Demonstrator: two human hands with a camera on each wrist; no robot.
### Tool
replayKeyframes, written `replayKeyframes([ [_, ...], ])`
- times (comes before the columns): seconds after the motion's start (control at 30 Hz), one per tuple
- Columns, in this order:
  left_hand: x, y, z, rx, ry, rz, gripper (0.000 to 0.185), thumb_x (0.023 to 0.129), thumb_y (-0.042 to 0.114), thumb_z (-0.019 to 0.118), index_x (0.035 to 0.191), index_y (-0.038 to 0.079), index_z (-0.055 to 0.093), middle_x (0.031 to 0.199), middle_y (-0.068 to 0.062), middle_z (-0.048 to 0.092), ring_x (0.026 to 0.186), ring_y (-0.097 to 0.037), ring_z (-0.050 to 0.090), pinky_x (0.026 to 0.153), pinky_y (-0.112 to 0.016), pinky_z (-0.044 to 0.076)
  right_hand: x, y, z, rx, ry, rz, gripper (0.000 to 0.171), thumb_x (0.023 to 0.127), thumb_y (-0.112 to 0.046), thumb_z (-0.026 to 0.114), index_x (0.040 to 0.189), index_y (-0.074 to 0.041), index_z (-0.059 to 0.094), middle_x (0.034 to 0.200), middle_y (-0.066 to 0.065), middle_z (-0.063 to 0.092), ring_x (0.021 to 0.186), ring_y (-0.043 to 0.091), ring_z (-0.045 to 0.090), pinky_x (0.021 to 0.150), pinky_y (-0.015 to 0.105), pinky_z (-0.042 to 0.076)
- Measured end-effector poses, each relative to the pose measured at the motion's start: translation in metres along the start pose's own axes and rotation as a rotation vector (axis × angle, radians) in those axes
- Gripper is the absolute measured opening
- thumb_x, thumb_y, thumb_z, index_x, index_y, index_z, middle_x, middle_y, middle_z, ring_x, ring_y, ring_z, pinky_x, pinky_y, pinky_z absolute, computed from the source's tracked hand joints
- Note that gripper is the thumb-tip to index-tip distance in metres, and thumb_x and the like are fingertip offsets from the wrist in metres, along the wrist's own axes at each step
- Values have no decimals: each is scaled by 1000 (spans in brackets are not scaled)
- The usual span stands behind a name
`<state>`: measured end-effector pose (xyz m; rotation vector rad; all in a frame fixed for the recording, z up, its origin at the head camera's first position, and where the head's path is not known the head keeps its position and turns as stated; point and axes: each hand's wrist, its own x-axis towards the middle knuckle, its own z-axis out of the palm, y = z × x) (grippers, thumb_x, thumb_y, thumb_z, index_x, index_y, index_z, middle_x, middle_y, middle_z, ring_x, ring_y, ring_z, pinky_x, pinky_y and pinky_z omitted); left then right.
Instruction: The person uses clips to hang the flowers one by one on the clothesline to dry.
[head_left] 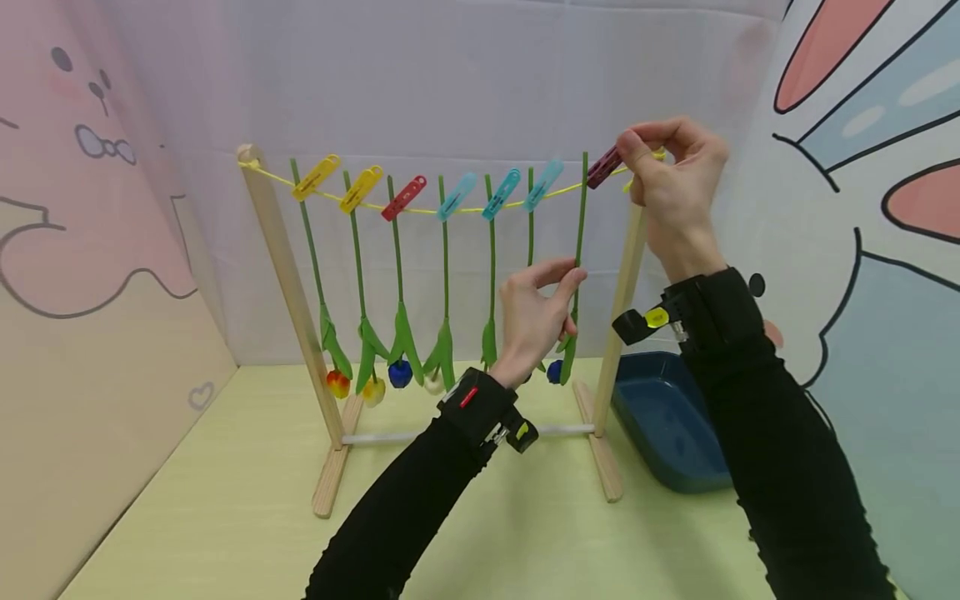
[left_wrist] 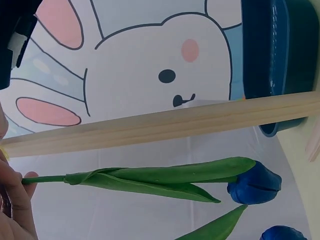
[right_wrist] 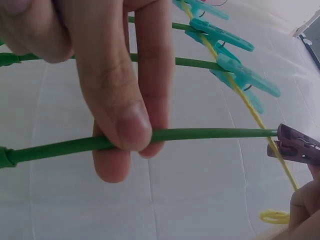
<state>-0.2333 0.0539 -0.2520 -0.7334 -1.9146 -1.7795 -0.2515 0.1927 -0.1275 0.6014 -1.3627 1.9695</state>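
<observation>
My left hand (head_left: 531, 312) pinches the green stem (right_wrist: 210, 133) of an artificial blue tulip (left_wrist: 256, 183) between thumb and fingers. The tulip hangs head down, its stem's cut end pointing up past a yellow string (head_left: 330, 196). Up at the string's right end, my right hand (head_left: 681, 187) grips a dark red clothespin (head_left: 604, 168). In the right wrist view the clothespin's mouth is at the string and meets the stem's tip; whether it has closed on the stem I cannot tell. To the left, several tulips hang upside down from yellow, red and light blue clothespins (head_left: 543, 185).
The string runs between two wooden posts (head_left: 296, 292) on feet, joined low by a white bar (head_left: 382, 437). A dark blue basin (head_left: 675, 467) stands right of the rack on the pale yellow table (head_left: 225, 500). White cloth hangs behind; cartoon-printed panels flank both sides.
</observation>
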Motion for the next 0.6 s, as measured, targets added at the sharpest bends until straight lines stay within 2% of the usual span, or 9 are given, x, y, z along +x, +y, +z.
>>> replayKeyframes([
  [0.27,3,1,1,3,9,-14,28,98,13,66,122,1,70,114,-19,74,42,-25,59,42,-25,48,0,0,4,-83,-8,71,8,83,-2,80,78,-1,73,70,4,65,40,13,31,41,20,24],
  [0.5,5,2,2,-5,13,-43,28,99,13,65,124,2,70,116,-20,73,48,-39,62,42,-25,47,-3,-4,2,-287,-62,44,3,86,-10,79,84,-10,77,73,-1,64,41,12,37,43,19,31],
  [0.6,2,1,2,15,-10,-40,32,100,14,64,129,3,67,123,-19,72,48,-35,63,44,-26,49,-6,-4,-1,-357,-87,6,6,89,-11,77,93,-7,77,79,-2,67,40,11,40,43,18,36],
])
